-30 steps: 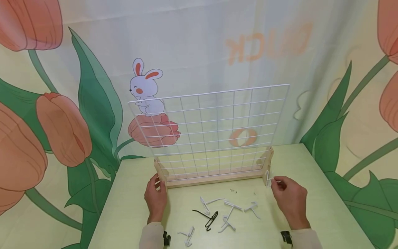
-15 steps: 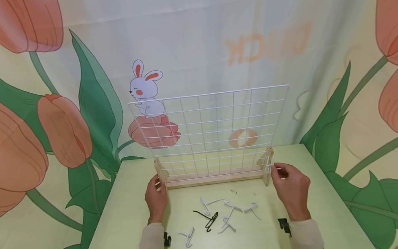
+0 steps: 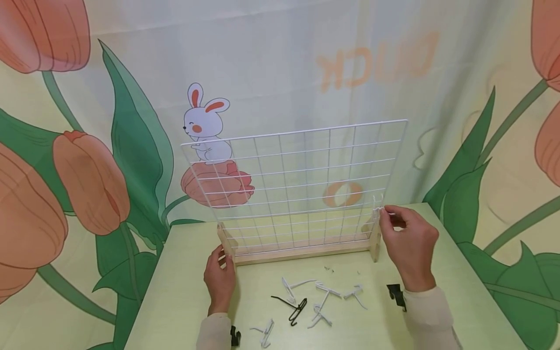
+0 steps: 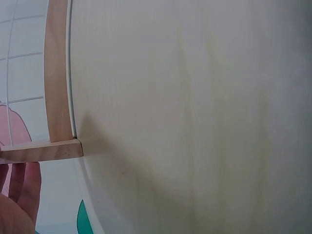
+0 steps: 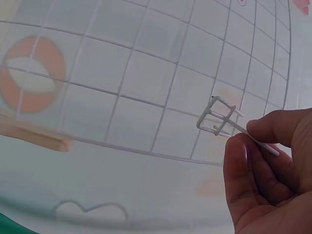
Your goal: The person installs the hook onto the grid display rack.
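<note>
A white wire grid panel (image 3: 293,175) stands upright in a wooden stand (image 3: 302,253) on the table. My left hand (image 3: 219,282) rests at the stand's left side piece. In the left wrist view, its fingers (image 4: 30,190) reach up to the outer face of that wood. My right hand (image 3: 411,243) is at the stand's right post. Between thumb and fingers it pinches the prong of a white wire hook (image 5: 227,118). The hook's square frame points toward the grid and overlaps the grid's lower right edge in the head view.
Several white hooks (image 3: 327,290) and one black hook (image 3: 298,310) lie on the table (image 3: 175,301) in front of the stand. Small bits (image 3: 328,268) lie just behind them. A printed curtain (image 3: 280,73) hangs behind the table.
My right hand has risen with the white hook, from low beside the right post to the post's top by the grid's edge. My left hand has stayed at the stand.
</note>
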{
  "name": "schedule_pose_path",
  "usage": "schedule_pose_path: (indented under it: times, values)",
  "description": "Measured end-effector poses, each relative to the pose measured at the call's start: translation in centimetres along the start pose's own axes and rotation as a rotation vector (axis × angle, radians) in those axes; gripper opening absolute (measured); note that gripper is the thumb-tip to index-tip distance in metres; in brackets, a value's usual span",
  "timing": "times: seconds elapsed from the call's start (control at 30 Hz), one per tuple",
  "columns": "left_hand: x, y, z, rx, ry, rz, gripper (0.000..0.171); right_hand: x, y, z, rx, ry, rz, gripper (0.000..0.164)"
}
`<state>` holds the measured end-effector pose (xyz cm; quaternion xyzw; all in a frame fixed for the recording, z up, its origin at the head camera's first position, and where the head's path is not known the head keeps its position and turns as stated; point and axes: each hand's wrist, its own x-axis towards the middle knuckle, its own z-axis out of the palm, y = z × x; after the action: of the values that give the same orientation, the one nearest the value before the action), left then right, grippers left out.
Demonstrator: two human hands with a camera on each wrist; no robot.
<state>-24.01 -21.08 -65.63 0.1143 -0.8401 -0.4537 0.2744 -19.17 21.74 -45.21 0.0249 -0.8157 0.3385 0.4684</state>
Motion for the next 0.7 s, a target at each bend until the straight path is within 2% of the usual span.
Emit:
schedule_pose_path:
  times: [0.33, 0.7]
  values:
    - [0.0, 0.0, -0.1, 0.003, 0.000, 0.005, 0.036, 2.5, -1.0, 0.3, 0.036, 0.035, -0.018, 0.014]
    - [0.0, 0.1, -0.1, -0.003, -0.004, 0.002, 0.036, 4.1, -1.3, 0.4, 0.042, 0.044, -0.033, 0.015]
